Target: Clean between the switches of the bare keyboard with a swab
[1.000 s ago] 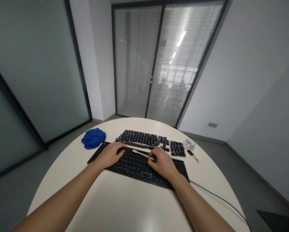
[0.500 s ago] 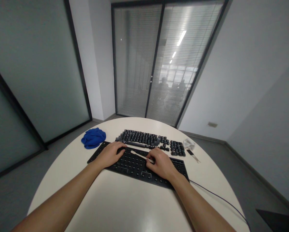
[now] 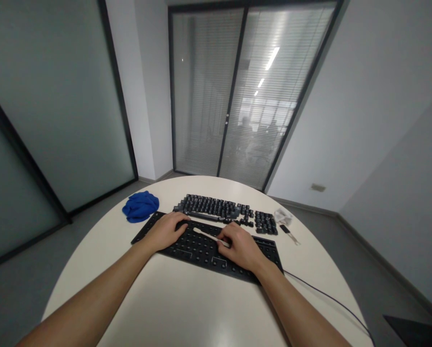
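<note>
A black keyboard base without its keycaps lies slightly askew on the table, with rows of switches showing. My left hand rests on its left part, fingers bent over the far edge and thumb on the board, holding it. In my right hand is a thin white brush, pinched between thumb and fingers. The brush points left, its pale tip low over the upper middle switches; whether it touches them I cannot tell. Behind the base lie the removed black keycaps, laid out in keyboard order.
A crumpled blue cloth lies at the left. On the right are a clear plastic bag and a keycap puller with a dark handle. A cable runs from the base over the round white table's right side.
The brush tip has shifted slightly left and toward me, with my right hand moving a little. My left hand stays in place on the keyboard base.
</note>
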Demonstrator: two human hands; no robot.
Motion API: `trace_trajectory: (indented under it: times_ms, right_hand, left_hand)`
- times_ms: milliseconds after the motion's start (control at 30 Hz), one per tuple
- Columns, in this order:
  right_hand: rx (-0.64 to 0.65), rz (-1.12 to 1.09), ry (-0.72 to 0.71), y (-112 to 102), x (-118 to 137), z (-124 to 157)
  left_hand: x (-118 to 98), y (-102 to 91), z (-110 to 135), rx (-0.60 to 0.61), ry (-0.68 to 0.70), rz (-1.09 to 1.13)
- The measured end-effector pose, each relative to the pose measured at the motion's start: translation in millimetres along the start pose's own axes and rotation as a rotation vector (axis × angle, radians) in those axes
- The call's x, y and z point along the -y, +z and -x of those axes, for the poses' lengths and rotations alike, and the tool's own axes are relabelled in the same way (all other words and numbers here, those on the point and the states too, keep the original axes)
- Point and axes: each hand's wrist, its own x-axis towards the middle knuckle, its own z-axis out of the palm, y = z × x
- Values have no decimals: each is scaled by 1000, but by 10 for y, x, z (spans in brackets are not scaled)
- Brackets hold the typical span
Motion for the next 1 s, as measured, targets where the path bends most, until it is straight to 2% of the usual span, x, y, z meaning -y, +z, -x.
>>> trace_trajectory:
  times_ms: [767, 1000]
  right_hand:
    - [54, -40, -134, -11, 9, 8]
    - [35, -38, -86, -6, 23, 9]
  left_hand:
    - [9, 7, -8, 12, -3, -16]
    - [13, 8, -4, -4, 6, 3]
